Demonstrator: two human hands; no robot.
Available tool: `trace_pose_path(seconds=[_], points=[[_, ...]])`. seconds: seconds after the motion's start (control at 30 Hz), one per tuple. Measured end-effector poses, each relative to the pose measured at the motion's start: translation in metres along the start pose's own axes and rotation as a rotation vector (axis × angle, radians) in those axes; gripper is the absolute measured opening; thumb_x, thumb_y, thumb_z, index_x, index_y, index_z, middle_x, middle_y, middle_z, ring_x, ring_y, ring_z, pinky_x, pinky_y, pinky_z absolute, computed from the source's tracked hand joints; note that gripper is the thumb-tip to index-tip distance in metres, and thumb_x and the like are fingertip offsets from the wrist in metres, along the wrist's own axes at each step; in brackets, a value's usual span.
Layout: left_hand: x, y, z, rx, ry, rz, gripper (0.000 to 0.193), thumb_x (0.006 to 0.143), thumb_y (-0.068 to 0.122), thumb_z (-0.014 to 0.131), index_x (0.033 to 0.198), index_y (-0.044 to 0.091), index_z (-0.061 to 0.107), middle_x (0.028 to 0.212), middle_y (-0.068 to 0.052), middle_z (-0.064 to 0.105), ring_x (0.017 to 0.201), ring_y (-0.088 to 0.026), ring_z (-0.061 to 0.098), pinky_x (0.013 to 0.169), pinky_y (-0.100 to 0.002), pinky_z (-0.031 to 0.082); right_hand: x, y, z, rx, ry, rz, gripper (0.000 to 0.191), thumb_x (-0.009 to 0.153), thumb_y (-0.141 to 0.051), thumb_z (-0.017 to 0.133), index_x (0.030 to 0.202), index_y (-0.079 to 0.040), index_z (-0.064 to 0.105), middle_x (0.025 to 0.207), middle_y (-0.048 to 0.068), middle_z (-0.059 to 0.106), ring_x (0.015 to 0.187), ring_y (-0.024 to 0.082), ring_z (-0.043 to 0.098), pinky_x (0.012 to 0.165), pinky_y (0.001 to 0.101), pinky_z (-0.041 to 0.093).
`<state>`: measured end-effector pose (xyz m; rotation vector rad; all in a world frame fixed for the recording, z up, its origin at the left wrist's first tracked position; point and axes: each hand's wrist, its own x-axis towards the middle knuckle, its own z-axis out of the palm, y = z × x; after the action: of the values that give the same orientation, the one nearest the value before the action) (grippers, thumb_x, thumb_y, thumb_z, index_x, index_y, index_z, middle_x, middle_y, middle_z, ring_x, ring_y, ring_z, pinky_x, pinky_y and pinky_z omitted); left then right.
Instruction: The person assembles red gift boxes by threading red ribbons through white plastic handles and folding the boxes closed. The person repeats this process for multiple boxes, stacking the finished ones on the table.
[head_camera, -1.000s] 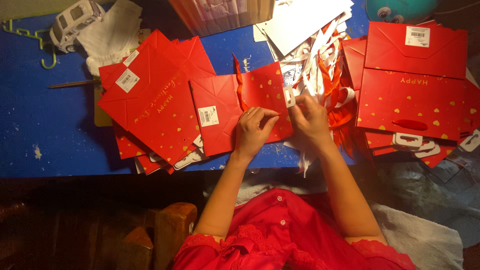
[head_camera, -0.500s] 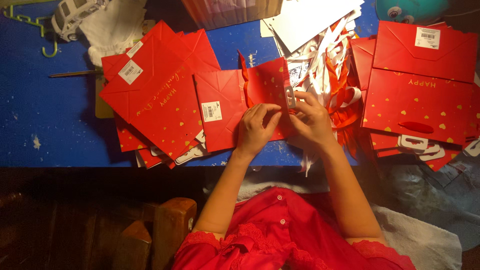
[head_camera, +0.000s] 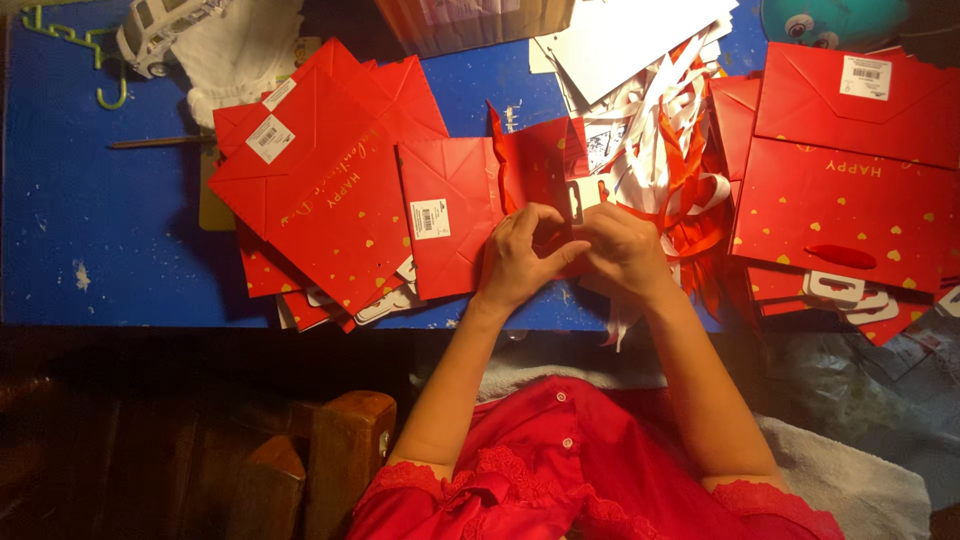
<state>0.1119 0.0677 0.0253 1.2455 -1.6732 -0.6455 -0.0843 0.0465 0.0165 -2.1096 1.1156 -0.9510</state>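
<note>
A red paper bag lies flat on the blue bench, near the front edge, right in front of the person. Both hands are on the right part of this bag. The left hand is curled, with its fingers pinching the red paper. The right hand is curled too and touches the left hand; it pinches the bag's edge next to a small white tag.

To the left of the bag is a pile of flat red bags with gold hearts. To the right of the bag is a heap of red and white ribbons. Past the ribbons lies another stack of red bags. Far to the left of the bag, at the back of the bench, are a white toy car and a green hook.
</note>
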Motion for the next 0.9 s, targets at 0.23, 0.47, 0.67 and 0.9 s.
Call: trace_pose_path(seconds=[0.23,0.47,0.67,0.9], points=[[-0.004,-0.007,0.005,-0.058,0.013,-0.062,0.030,0.091,0.020,0.075,0.109,0.007,0.055,0.094,-0.012,0.071,0.088,-0.031,0.073,0.080,-0.041,0.057,0.001,-0.009,0.003,0.063,-0.015,0.100,0.019,0.086,-0.003,0.073,0.105,-0.003,0.071,0.095,0.009,0.072,0.084,0.021,0.072,0.075,0.0317,0.055],[-0.005,-0.010,0.007,-0.052,0.063,-0.072,0.032,0.091,0.015,0.072,0.114,0.005,0.053,0.098,-0.015,0.071,0.090,-0.035,0.073,0.080,-0.042,0.057,0.005,-0.010,0.005,0.341,0.076,0.243,0.012,0.095,0.000,0.067,0.106,0.002,0.071,0.096,0.008,0.072,0.082,0.013,0.072,0.070,0.0261,0.057],[-0.006,-0.009,0.006,-0.121,0.053,-0.101,0.028,0.092,0.014,0.072,0.112,0.005,0.053,0.094,-0.012,0.071,0.086,-0.028,0.074,0.079,-0.039,0.058,0.001,-0.011,0.007,0.360,0.226,0.297,0.006,0.100,0.002,0.064,0.104,0.002,0.069,0.095,0.008,0.066,0.071,0.012,0.074,0.057,0.0236,0.056],[-0.006,-0.009,0.006,-0.114,0.061,-0.089,0.028,0.091,0.014,0.074,0.109,0.006,0.054,0.091,-0.010,0.070,0.086,-0.025,0.073,0.078,-0.038,0.058,0.001,-0.021,0.004,-0.127,0.541,-0.023,0.023,0.097,0.007,0.069,0.118,0.000,0.064,0.121,0.017,0.060,0.106,0.024,0.062,0.086,0.0330,0.053]])
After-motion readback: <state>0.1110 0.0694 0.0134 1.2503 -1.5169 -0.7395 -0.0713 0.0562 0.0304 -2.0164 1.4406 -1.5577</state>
